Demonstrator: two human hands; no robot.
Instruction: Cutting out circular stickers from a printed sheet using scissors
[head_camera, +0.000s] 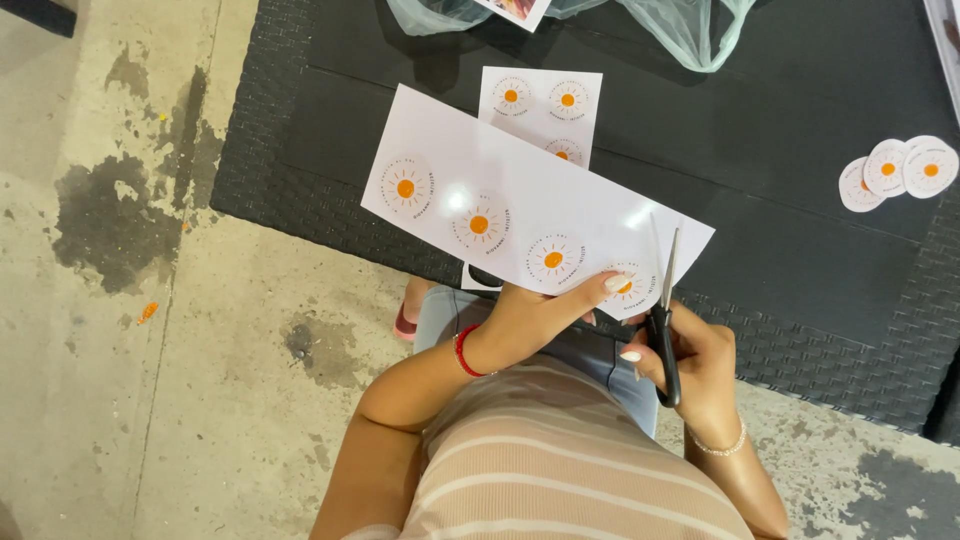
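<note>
My left hand (545, 312) grips the near edge of a white strip of paper (520, 200) printed with several round orange sun designs. My right hand (690, 365) holds black-handled scissors (665, 310), whose blades point up into the strip's right end beside the last design. The strip hangs in the air over the edge of a black woven table (780, 250). A red bracelet circles my left wrist and a pearl one my right.
A second printed sheet (540, 105) lies flat on the table behind the strip. Three cut-out round stickers (898, 170) overlap at the table's right side. A clear plastic bag (690, 30) sits at the far edge. Stained concrete floor (120, 300) lies to the left.
</note>
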